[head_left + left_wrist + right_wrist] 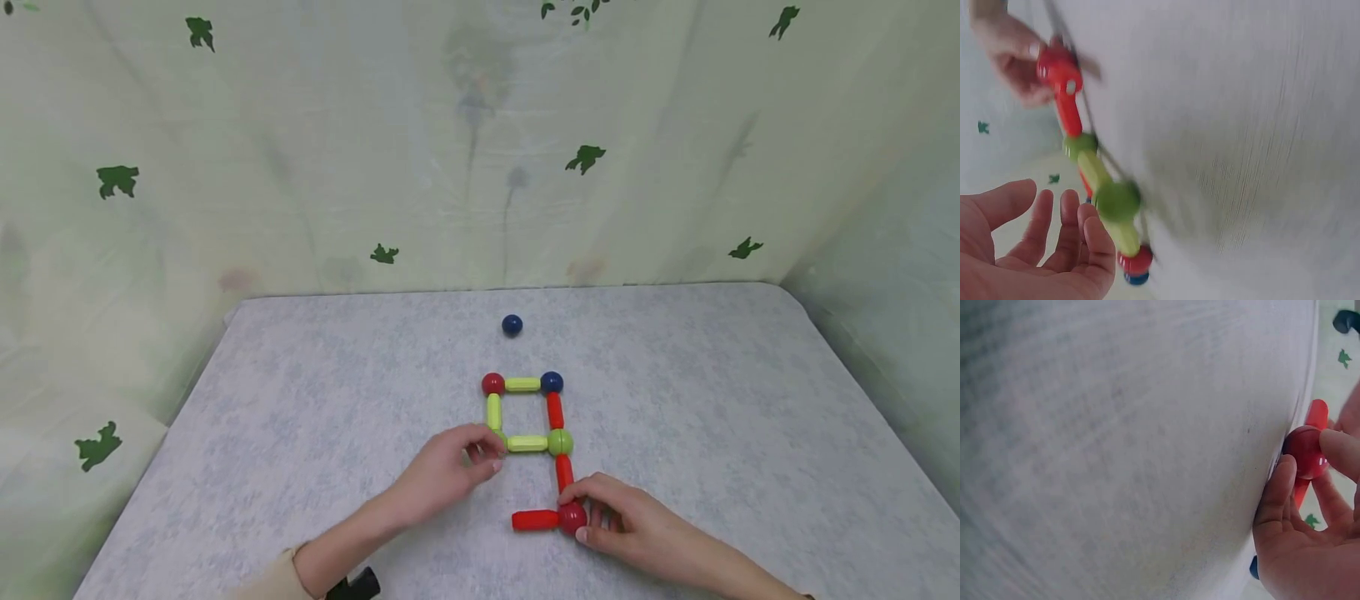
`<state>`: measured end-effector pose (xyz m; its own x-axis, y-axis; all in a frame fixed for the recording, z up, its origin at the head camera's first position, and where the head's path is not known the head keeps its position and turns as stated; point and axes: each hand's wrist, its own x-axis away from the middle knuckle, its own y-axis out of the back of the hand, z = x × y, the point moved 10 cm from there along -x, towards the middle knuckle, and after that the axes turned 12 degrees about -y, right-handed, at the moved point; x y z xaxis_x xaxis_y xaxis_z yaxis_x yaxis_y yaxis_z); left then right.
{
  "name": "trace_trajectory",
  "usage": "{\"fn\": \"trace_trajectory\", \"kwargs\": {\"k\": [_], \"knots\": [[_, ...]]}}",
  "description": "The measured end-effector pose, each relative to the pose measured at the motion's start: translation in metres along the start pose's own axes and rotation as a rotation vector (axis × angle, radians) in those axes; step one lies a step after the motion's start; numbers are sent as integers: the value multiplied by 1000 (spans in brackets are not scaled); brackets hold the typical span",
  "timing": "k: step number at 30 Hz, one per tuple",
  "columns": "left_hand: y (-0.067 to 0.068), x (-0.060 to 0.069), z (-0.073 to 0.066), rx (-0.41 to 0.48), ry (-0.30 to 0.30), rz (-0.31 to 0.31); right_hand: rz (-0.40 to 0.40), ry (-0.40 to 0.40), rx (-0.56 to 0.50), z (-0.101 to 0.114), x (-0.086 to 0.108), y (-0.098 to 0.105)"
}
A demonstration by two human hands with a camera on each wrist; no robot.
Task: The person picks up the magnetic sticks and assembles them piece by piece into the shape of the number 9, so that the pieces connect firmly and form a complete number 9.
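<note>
On the table lies a square of toy balls and rods: a red ball (492,383), a dark blue ball (552,382), a green ball (560,442) and a second green ball (1117,201), joined by yellow-green rods (527,444) and a red rod (555,410). Another red rod (564,472) runs from the right green ball toward me to a larger-looking red ball (1307,452). My right hand (637,525) grips that ball between thumb and fingers. A further red rod (536,521) points left from it. Beside the left green ball, partly covering it, my left hand (450,467) has loosely bent fingers and holds nothing.
A loose dark blue ball (512,325) lies beyond the square, near the back of the cloth-covered table (315,400). Behind it hangs a pale curtain (337,167) with green bird shapes. A black object (355,585) shows at my left wrist.
</note>
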<state>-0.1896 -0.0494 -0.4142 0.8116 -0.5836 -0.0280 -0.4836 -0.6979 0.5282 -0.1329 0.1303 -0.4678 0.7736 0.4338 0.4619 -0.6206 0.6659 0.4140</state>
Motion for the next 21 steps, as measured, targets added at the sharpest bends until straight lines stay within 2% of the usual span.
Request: {"fn": "trace_trajectory", "kwargs": {"k": [3,5,10,14,18,21], "knots": [[22,-11,1,-42,-6,-39,2,1,3,0,1,0],[36,-19,8,-53,22,-70,2,5,7,1,1,0],[63,-44,40,-38,123,-106,6,4,16,1,0,0],[75,-62,62,-26,158,-93,8,-4,15,1,-2,-1],[83,-78,74,-32,128,-92,6,-2,16,1,-1,-1],[84,-92,81,-10,98,-77,2,2,23,1,0,0]]}}
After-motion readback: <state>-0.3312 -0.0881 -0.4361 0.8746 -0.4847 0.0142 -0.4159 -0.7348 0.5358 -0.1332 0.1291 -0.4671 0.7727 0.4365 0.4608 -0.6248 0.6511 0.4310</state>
